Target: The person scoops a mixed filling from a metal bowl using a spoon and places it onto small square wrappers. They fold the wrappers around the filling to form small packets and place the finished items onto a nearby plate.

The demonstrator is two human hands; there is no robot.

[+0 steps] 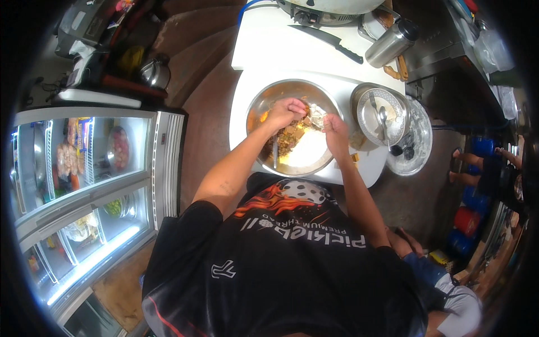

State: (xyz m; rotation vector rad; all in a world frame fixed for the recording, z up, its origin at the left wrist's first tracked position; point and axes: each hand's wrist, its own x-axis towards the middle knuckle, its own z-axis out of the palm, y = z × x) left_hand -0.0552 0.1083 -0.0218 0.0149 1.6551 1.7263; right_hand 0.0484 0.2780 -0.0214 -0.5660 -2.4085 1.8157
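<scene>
A wide steel mixing bowl (254, 115) stands on the white table before me. It holds a brown and yellow crumbly mix (289, 137) and a heap of white powder (311, 149). A metal utensil handle (275, 153) leans at its near left side. Both hands are over the bowl. My left hand (286, 112) is closed in a pinch; what its fingertips hold cannot be made out. My right hand (336, 130) pinches a crinkled silvery wrapper (316, 115), which spans the gap toward the left fingers.
Right of the bowl lies a patterned plate (368, 121) with a spoon (384, 122) and fork, beside a large metal tray (424, 129). A black knife (331, 40) and steel tumbler (392, 44) are farther back. A glass-door fridge (84, 163) stands left. Another person (457, 303) is at lower right.
</scene>
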